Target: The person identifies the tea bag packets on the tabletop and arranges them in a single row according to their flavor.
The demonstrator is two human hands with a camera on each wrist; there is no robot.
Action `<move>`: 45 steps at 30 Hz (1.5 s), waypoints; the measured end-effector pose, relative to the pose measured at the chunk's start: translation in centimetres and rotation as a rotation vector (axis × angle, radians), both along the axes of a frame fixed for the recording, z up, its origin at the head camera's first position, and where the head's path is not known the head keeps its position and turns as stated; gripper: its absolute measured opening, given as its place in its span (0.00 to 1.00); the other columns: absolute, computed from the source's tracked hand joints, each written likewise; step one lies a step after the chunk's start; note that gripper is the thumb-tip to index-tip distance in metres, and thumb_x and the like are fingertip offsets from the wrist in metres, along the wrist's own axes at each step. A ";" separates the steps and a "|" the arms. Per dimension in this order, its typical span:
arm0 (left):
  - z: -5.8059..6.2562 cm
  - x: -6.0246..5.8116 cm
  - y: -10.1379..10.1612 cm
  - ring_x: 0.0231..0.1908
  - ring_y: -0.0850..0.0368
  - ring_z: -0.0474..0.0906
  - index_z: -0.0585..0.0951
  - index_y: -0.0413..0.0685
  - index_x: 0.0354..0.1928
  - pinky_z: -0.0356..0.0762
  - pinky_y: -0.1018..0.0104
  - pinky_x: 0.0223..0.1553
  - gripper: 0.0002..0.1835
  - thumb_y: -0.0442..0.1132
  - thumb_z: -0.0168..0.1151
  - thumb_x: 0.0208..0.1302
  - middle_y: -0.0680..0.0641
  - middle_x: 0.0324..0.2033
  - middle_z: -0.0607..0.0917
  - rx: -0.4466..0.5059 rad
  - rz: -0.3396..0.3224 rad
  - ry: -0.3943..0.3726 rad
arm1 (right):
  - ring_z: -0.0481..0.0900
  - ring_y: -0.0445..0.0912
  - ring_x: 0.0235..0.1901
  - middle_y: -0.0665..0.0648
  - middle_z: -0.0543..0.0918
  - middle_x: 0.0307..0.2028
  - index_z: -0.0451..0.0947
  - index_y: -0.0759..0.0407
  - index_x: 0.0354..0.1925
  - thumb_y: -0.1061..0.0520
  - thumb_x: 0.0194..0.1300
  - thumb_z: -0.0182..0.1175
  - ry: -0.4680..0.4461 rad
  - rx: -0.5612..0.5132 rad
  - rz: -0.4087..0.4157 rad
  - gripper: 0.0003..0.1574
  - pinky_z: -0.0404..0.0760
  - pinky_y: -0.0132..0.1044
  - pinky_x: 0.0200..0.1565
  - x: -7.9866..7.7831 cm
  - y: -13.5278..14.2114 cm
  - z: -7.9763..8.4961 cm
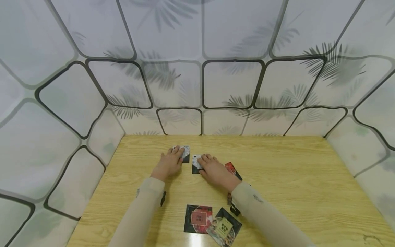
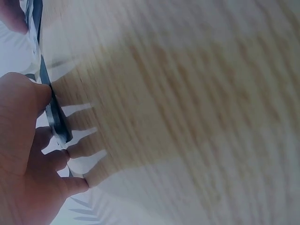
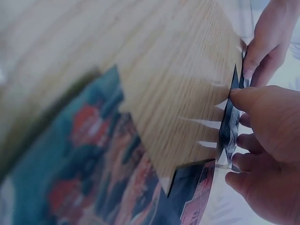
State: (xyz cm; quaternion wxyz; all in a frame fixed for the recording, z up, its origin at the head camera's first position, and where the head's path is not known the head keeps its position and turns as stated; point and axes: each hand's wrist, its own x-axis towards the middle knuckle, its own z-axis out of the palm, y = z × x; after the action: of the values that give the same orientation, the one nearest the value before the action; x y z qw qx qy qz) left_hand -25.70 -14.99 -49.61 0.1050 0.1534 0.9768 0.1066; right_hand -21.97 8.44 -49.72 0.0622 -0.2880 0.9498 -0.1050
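Near the back of the wooden table, my left hand (image 1: 168, 164) rests on a flat black-and-white packet (image 1: 186, 156), its fingers spread over the far part. Just to the right, my right hand (image 1: 216, 170) lies over a second black-and-white packet (image 1: 195, 166), covering its right side. In the left wrist view the thumb touches the near edge of the left packet (image 2: 57, 115), with the fingers reaching down beyond it. The right wrist view shows the thumb on the edge of the right packet (image 3: 228, 129), fingers extended along it.
Nearer me on the table (image 1: 296, 178) lie a red-and-black packet (image 1: 199, 218) and a yellow-labelled packet (image 1: 224, 227), overlapping slightly. Other packets (image 1: 232, 168) lie partly under my right forearm. A dark packet (image 1: 163, 199) shows beside my left sleeve. A patterned wall (image 1: 232, 84) encloses the table.
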 end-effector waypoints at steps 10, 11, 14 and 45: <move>-0.2 0.0 0.0 0.81 0.30 0.53 0.58 0.50 0.84 0.52 0.22 0.75 0.31 0.46 0.44 0.85 0.38 0.83 0.58 0.020 -0.002 0.021 | 0.62 0.62 0.79 0.67 0.65 0.79 0.65 0.61 0.79 0.47 0.84 0.52 0.037 0.054 -0.008 0.35 0.64 0.59 0.78 -1.3 -0.1 0.0; -0.2 0.0 0.0 0.81 0.30 0.53 0.59 0.50 0.84 0.53 0.22 0.75 0.30 0.46 0.44 0.85 0.38 0.82 0.58 0.020 -0.003 0.023 | 0.62 0.62 0.80 0.67 0.65 0.79 0.65 0.61 0.79 0.47 0.84 0.52 0.035 0.058 -0.008 0.35 0.64 0.59 0.78 -1.4 -0.1 0.0; 0.0 0.1 0.0 0.81 0.30 0.53 0.59 0.50 0.84 0.52 0.23 0.75 0.30 0.46 0.44 0.85 0.38 0.82 0.58 0.020 0.002 0.012 | 0.62 0.63 0.79 0.68 0.65 0.78 0.65 0.62 0.78 0.48 0.84 0.52 0.028 0.044 -0.008 0.34 0.64 0.60 0.78 -1.7 -0.2 -0.1; -0.5 0.1 -0.1 0.82 0.32 0.52 0.58 0.53 0.84 0.51 0.23 0.76 0.30 0.47 0.43 0.86 0.40 0.83 0.57 0.019 0.014 0.004 | 0.57 0.63 0.81 0.69 0.61 0.80 0.63 0.60 0.80 0.49 0.85 0.49 -0.023 0.048 -0.048 0.33 0.60 0.59 0.80 -3.1 -0.9 0.4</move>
State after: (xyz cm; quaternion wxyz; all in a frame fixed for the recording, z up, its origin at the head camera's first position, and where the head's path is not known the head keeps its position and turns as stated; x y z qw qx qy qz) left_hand -25.59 -15.06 -50.12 0.1006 0.1479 0.9770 0.1164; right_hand -25.06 7.56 -49.36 0.0776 -0.2623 0.9579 -0.0871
